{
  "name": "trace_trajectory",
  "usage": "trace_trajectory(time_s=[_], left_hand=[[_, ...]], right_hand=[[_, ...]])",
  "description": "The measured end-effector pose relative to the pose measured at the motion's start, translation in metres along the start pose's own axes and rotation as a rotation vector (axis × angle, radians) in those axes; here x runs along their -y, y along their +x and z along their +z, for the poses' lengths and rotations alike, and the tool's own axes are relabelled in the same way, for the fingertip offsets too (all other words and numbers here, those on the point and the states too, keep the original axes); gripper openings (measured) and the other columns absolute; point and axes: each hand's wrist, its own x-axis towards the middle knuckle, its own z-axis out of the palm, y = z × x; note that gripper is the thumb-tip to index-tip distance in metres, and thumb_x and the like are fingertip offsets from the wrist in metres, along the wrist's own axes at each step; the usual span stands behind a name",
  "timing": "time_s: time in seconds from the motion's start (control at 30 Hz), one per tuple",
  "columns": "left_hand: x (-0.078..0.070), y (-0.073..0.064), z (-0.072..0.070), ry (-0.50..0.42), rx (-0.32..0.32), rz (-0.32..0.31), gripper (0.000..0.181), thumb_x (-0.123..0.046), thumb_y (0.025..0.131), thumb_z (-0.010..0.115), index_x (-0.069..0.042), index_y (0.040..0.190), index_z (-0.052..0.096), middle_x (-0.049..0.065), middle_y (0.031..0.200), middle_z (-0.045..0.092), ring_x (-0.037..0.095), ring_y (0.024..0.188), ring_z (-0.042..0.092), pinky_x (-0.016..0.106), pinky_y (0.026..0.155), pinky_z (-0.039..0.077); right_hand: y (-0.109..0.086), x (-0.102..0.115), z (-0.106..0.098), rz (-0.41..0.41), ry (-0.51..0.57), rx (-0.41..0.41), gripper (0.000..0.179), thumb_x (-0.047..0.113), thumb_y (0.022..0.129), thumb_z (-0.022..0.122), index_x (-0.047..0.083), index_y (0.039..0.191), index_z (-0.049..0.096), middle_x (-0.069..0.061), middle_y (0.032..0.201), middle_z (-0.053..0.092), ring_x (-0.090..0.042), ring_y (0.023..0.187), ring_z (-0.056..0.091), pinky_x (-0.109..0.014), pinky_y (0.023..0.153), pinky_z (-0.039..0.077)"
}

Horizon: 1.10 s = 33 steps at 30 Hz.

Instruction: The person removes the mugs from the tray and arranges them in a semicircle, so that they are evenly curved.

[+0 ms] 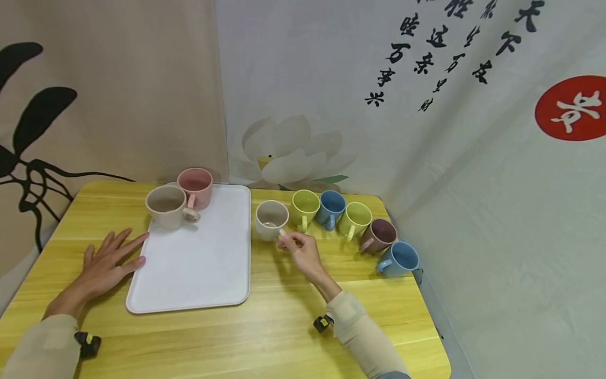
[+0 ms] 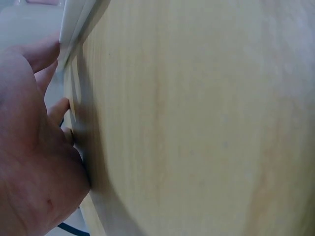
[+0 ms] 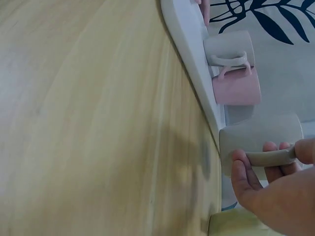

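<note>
My right hand (image 1: 303,255) pinches the handle of a cream mug (image 1: 271,223), just right of the white tray (image 1: 208,263). In the right wrist view, thumb and fingers close around that mug's handle (image 3: 270,157). My left hand (image 1: 106,266) lies with fingers spread at the tray's left side, thumb and forefinger touching its rim. On the tray's back left part stand a beige mug (image 1: 165,202) and a pink mug (image 1: 196,184), side by side. The left wrist view shows the left palm (image 2: 39,162) beside the tray's edge (image 2: 74,24).
Right of the cream mug, a row of mugs curves along the table's back right edge: yellow-green (image 1: 304,202), blue (image 1: 331,205), another yellow-green (image 1: 356,217), maroon (image 1: 379,236) and light blue (image 1: 400,259). A printed curtain (image 1: 303,79) hangs behind the wooden table (image 1: 213,342).
</note>
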Motion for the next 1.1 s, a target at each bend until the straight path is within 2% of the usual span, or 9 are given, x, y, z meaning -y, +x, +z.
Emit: trace_trajectory(time_s=[0.27, 0.57, 0.7, 1.1], left_hand=[[-0.001, 0.0, -0.001, -0.002, 0.003, 0.004, 0.071, -0.044, 0.12, 0.048, -0.014, 0.18, 0.025, 0.039, 0.185, 0.0, 0.072, 0.167, -0.014, 0.091, 0.122, -0.022], [0.0, 0.0, 0.0, -0.003, -0.005, 0.008, 0.071, -0.045, 0.12, 0.048, -0.015, 0.18, 0.026, 0.039, 0.185, 0.002, 0.072, 0.167, -0.014, 0.092, 0.122, -0.021], [0.002, 0.001, 0.001, -0.014, -0.012, 0.016, 0.071, -0.045, 0.12, 0.049, -0.015, 0.18, 0.026, 0.039, 0.185, 0.002, 0.072, 0.167, -0.015, 0.091, 0.122, -0.023], [0.002, 0.001, 0.002, -0.014, -0.012, 0.017, 0.071, -0.045, 0.12, 0.049, -0.016, 0.18, 0.025, 0.038, 0.185, 0.001, 0.071, 0.167, -0.015, 0.091, 0.122, -0.024]], right_hand=[[-0.001, -0.007, -0.006, 0.012, 0.019, -0.05, 0.027, 0.007, 0.115, 0.064, -0.018, 0.118, 0.074, -0.042, 0.114, 0.076, -0.059, 0.111, 0.077, -0.068, 0.106, 0.062], [0.002, -0.015, -0.013, -0.007, 0.017, -0.078, 0.027, 0.006, 0.115, 0.064, -0.019, 0.115, 0.075, -0.044, 0.111, 0.076, -0.059, 0.108, 0.077, -0.063, 0.103, 0.065], [0.002, -0.016, -0.015, 0.015, 0.025, -0.077, 0.029, 0.008, 0.115, 0.063, -0.019, 0.115, 0.074, -0.043, 0.113, 0.076, -0.059, 0.111, 0.076, -0.066, 0.106, 0.063], [0.003, -0.021, -0.015, 0.033, 0.034, -0.084, 0.03, 0.008, 0.116, 0.063, -0.02, 0.115, 0.073, -0.041, 0.112, 0.076, -0.046, 0.106, 0.08, -0.066, 0.105, 0.063]])
